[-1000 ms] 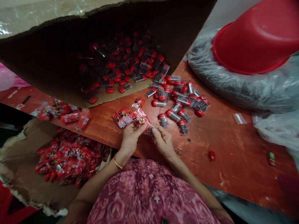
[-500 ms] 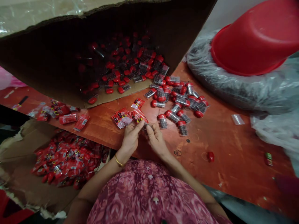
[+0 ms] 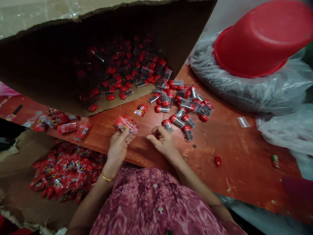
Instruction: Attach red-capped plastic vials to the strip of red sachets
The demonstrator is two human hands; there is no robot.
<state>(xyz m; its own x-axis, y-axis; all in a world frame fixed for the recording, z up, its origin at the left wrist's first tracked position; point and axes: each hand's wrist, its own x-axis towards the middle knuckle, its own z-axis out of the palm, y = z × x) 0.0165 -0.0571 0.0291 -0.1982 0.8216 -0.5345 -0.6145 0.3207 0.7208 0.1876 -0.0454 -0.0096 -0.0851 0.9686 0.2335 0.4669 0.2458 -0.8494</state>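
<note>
Left hand (image 3: 117,147), gold-toned bracelet (image 3: 107,177) at the wrist, grips a glossy red printed packet (image 3: 121,123) at the fingertips (motion blur, print unreadable). The packet is over a small pile of red printed cards (image 3: 132,123) near the front edge of the reddish-brown table (image 3: 244,156). Right hand (image 3: 163,141): fingers curled, thumb and forefinger moderately apart, just beside the nearest of the clear tubes with red caps and dark contents (image 3: 178,121). Those tubes lie scattered on the table and fill part of a big brown cardboard box (image 3: 107,103) that opens toward the person. Single red printed card (image 3: 141,110) lies between pile and box. Red sealed packets (image 3: 67,127) sit farther left; more are heaped in a lower torn-edged cardboard box (image 3: 19,169). Right side: upturned red plastic bucket (image 3: 254,39) on a plastic-wrapped dark bundle (image 3: 234,88), loose red cap (image 3: 217,161) nearer the person.
</note>
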